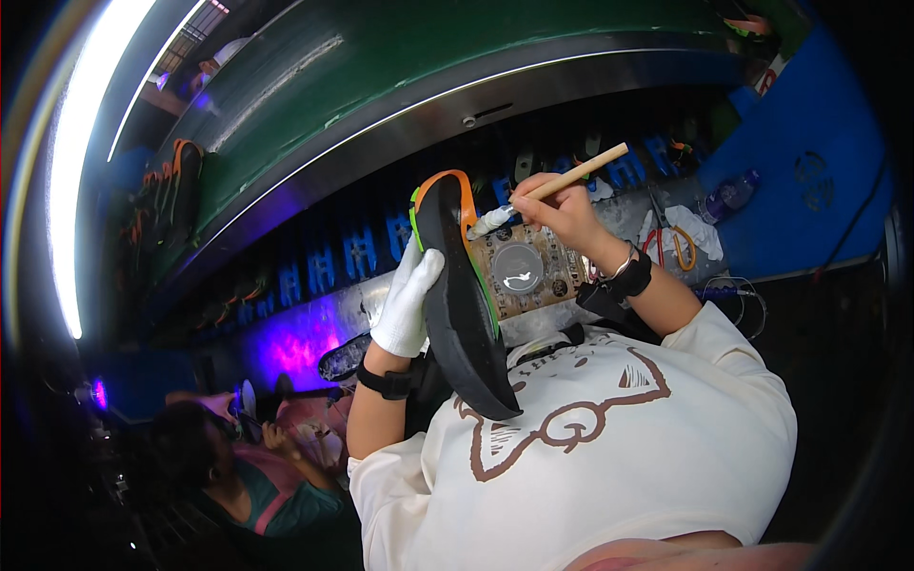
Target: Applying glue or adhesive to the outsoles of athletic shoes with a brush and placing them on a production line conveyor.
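Note:
My left hand, in a white glove, grips a black shoe by its side. The shoe is tilted upright, with orange and green edging at its upper end, and its lower end hangs in front of my shirt. Bare fingers of my right hand are closed round the wooden handle of a brush. The brush's white-coated tip is at the orange edge of the shoe, touching or very close. Below the brush, a round pot with some white stuff in it sits on a brown patterned board.
Scissors with orange handles lie on white paper at the right, near a purple bottle. A green conveyor belt runs across the far side, carrying shoes at the left. Another person sits at lower left.

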A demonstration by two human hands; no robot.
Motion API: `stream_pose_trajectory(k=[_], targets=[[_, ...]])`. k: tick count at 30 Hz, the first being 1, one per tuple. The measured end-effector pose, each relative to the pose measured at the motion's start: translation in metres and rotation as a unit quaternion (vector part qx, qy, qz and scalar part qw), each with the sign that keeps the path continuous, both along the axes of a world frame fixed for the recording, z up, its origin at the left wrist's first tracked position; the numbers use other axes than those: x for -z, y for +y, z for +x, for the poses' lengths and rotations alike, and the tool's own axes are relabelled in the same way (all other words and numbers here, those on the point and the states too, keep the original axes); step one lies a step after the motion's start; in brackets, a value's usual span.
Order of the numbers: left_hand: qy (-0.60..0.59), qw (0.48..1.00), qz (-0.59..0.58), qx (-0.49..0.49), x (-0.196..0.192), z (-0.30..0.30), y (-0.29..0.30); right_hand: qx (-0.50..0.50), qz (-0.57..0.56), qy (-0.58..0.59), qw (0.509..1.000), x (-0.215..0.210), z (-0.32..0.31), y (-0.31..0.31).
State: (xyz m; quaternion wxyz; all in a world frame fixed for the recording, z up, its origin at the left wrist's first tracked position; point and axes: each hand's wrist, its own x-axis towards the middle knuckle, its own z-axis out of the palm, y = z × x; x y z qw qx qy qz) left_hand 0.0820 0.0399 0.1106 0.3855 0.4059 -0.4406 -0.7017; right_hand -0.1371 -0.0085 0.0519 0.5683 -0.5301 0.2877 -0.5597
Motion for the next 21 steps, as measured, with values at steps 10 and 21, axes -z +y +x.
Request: stream_pose_trajectory(k=[10,21], targets=[[0.153,0.917,-0.274,-0.245,-0.079,0.056,-0.071,0.166,0.015,-0.097,0.981,-0.016,-0.058,0.017],[-0.255,0.851,-0.29,-0.355,-0.08,0.093,-0.15,0.137,0.027,-0.086,0.986,-0.009,-0.055,0.033]])
